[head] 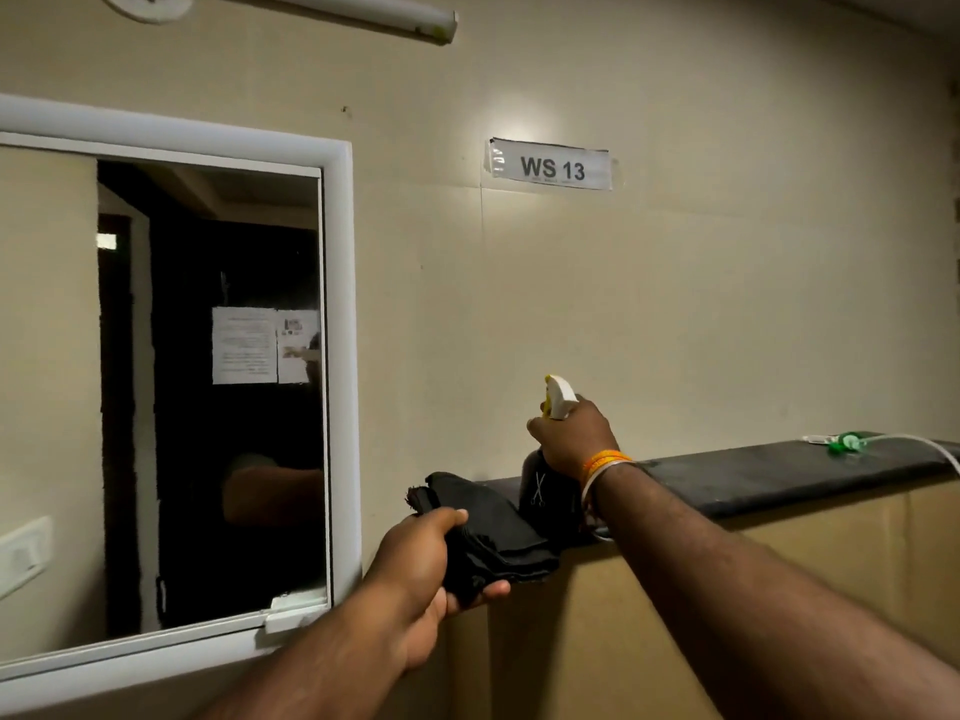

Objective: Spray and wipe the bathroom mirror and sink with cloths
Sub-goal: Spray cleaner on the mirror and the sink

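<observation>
A white-framed mirror point(208, 381) hangs on the wall at the left and reflects a dark room with papers on a door. My left hand point(421, 558) grips a stack of folded black cloths point(493, 527) at the left end of a dark ledge point(779, 475). My right hand point(571, 439) holds the neck of a dark spray bottle point(548, 493) with a white and yellow trigger head, standing on the same ledge just right of the cloths. No sink is in view.
The ledge runs right along the wall above a tan panel point(779, 563). A green and white fitting with a white hose point(852, 441) lies at its far right. A "WS 13" label point(550, 166) is taped to the wall. A tube light point(363, 13) is overhead.
</observation>
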